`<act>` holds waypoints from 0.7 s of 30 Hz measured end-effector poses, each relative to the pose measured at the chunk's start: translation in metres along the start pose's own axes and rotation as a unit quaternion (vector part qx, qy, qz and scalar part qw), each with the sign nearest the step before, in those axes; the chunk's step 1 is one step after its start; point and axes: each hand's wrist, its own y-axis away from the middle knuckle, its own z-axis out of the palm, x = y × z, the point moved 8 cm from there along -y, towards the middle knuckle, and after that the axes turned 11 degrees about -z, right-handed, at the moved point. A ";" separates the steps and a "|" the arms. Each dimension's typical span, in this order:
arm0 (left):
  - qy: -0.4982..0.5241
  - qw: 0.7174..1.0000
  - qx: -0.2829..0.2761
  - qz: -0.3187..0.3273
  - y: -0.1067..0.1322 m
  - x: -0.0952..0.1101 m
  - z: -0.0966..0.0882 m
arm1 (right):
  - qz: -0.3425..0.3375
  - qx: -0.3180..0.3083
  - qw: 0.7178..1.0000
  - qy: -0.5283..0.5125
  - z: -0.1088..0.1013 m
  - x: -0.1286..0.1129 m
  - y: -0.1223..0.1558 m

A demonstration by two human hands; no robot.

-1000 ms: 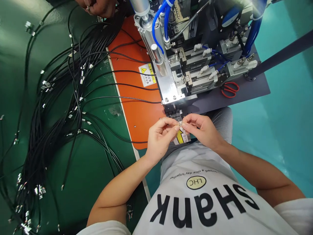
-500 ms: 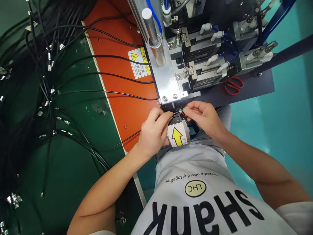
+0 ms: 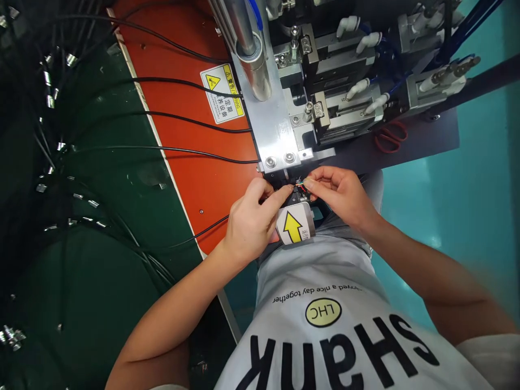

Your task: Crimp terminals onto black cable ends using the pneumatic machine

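Thin coloured wires point(image 3: 299, 185) stick out at the front end of the machine, between my fingertips. My left hand point(image 3: 252, 219) is closed, with thumb and index finger pressed at the left side of these wires. From the other side my right hand point(image 3: 340, 194) pinches their tips between thumb and forefinger. A black cable point(image 3: 212, 227) runs from the left under my left hand, where its end is hidden. Just below the fingers is a rounded grey block with a yellow arrow label point(image 3: 292, 227). The finest wire ends are too small to tell apart.
A metal machine plate point(image 3: 274, 132) rises just beyond my hands, with pneumatic cylinders point(image 3: 345, 116) to its right. Red-handled scissors point(image 3: 390, 136) lie on the dark ledge. Several black cables with metal connectors spread over the green mat point(image 3: 134, 281), left of the orange panel point(image 3: 203, 184).
My left thumb and index fingertip have shifted slightly right, closer to the right fingertips. The right hand stays nearly still on the wires. The whole view has moved a little.
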 end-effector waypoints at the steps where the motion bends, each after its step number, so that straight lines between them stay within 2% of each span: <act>1: -0.002 1.000 -0.002 -0.003 0.000 -0.001 0.001 | -0.003 -0.001 1.000 0.000 0.000 0.000 0.000; 21: -0.024 1.000 -0.015 -0.005 0.000 -0.001 0.004 | -0.038 -0.010 0.999 0.022 0.000 0.002 -0.002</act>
